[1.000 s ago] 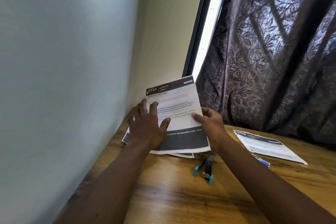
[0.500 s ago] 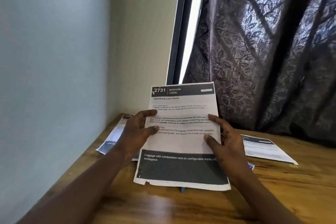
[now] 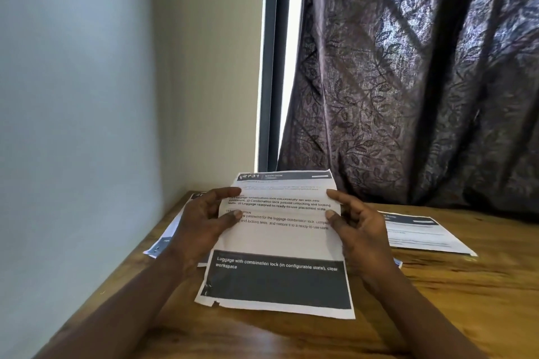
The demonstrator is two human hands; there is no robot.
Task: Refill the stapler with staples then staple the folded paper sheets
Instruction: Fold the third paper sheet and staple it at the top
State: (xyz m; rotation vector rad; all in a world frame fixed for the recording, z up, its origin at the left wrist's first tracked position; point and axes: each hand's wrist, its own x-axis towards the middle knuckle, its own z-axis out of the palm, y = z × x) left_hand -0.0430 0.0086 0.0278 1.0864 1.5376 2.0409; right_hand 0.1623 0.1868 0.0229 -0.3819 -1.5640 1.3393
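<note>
I'm watching both hands pinching the printed sheet (image 3: 280, 242): the left hand (image 3: 204, 221) is gripping its left edge, the right hand (image 3: 358, 230) its right edge, thumbs lying on the front. It's leaning up over the worktop (image 3: 437, 300), top bending away. Right of it a second sheet (image 3: 423, 233) is lying flat, left of it more papers (image 3: 166, 242).

Both forearms extend forward, converging. The left hand (image 3: 204, 224) and right hand (image 3: 360, 232) face each other, thumbs and forefingers pinching opposite side edges of the printed sheet (image 3: 280, 239).
</note>
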